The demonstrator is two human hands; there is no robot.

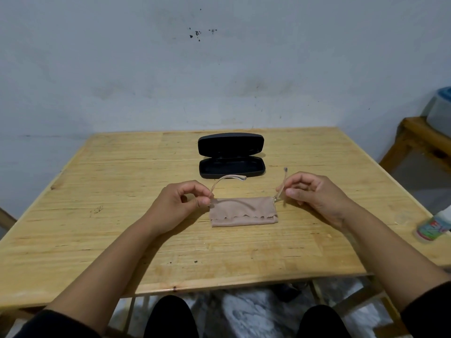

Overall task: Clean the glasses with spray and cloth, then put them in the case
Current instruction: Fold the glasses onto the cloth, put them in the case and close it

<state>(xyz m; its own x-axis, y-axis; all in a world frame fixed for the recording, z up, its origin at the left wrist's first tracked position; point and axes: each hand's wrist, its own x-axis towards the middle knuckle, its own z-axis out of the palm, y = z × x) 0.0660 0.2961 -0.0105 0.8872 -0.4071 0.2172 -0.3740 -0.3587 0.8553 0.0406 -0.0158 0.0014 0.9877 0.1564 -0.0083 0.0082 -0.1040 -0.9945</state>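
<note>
Left hand point(179, 203) grip pinched shut on glasses point(228, 178) temple; right hand point(314, 193) likewise; cloth point(244, 212) drapes lenses.

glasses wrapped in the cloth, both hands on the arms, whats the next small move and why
Probably fold the glasses' arms inward. Both stick out unfolded, the left hand pinching one and the right hand the other, while the cloth covers the lenses. The case lies open just behind, and the frame likely only fits folded.

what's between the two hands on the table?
Head view: the folded cloth lies between the left hand and right hand, which pinch the glasses temples at its ends.
</note>
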